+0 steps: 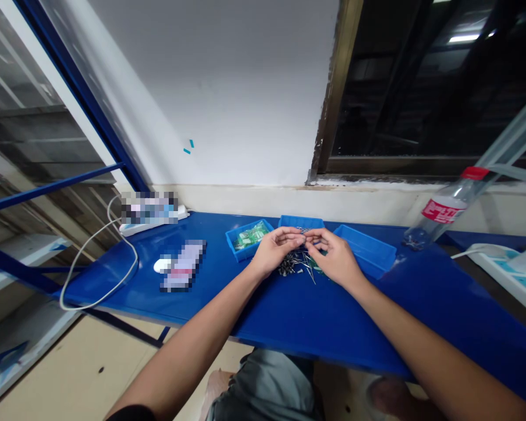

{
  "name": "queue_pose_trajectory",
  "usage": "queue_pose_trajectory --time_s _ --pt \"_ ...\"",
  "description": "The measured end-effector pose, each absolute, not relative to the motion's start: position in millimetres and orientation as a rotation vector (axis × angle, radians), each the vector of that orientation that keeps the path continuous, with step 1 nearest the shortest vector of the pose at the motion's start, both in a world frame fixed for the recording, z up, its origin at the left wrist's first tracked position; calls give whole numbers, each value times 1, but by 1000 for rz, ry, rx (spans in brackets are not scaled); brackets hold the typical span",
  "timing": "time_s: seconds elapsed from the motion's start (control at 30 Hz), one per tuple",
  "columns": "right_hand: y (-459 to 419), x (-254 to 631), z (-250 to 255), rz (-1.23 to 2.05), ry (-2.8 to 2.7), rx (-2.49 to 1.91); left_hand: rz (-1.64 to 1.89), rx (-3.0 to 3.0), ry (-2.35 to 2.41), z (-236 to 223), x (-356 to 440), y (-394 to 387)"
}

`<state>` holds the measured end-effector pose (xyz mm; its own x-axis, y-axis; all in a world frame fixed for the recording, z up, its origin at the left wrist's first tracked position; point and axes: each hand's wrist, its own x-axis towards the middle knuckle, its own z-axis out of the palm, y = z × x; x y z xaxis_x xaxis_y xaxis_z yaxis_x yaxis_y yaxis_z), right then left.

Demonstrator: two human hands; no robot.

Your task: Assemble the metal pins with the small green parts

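Two hands closed: my left hand and right hand pinch a thin silver pin just above a loose pile of silver pins.

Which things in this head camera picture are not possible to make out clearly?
All in the head view:
- Small metal piece between the left hand and right hand: fingers hide it.
- Metal pins: too small, hands partly cover them.
- Green boards: details too small.
- Object under the pixelated patch: blurred.
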<state>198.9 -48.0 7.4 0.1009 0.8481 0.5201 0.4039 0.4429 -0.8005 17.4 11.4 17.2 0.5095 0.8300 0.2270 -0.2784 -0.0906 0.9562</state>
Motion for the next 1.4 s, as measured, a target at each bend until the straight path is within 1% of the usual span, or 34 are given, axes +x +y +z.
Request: queue_pose_trajectory --time_s 0.2,0.43,0.53,0.8,0.97,1.17,1.27,1.4 --pt "-47 199 7 492 -1526 -1152 1006 1389 563 17 15 15" --pt "-52 197 12 288 -1635 -1189 949 1526 585 15 13 14" --pt "-54 197 15 266 -1642 -1186 883 1675 623 17 11 11" --pt "-53 201 15 273 -1730 -1168 870 1847 688 14 6 14" --pt "-52 200 11 391 -1592 -1243 948 1963 781 13 6 16" --pt "-49 200 7 455 -1628 -1261 1004 2214 803 15 5 15" --pt "-48 200 5 479 -1616 -1251 1011 2191 796 12 6 16" --pt "-46 200 3 466 -1602 -1253 1029 1992 722 9 8 17"
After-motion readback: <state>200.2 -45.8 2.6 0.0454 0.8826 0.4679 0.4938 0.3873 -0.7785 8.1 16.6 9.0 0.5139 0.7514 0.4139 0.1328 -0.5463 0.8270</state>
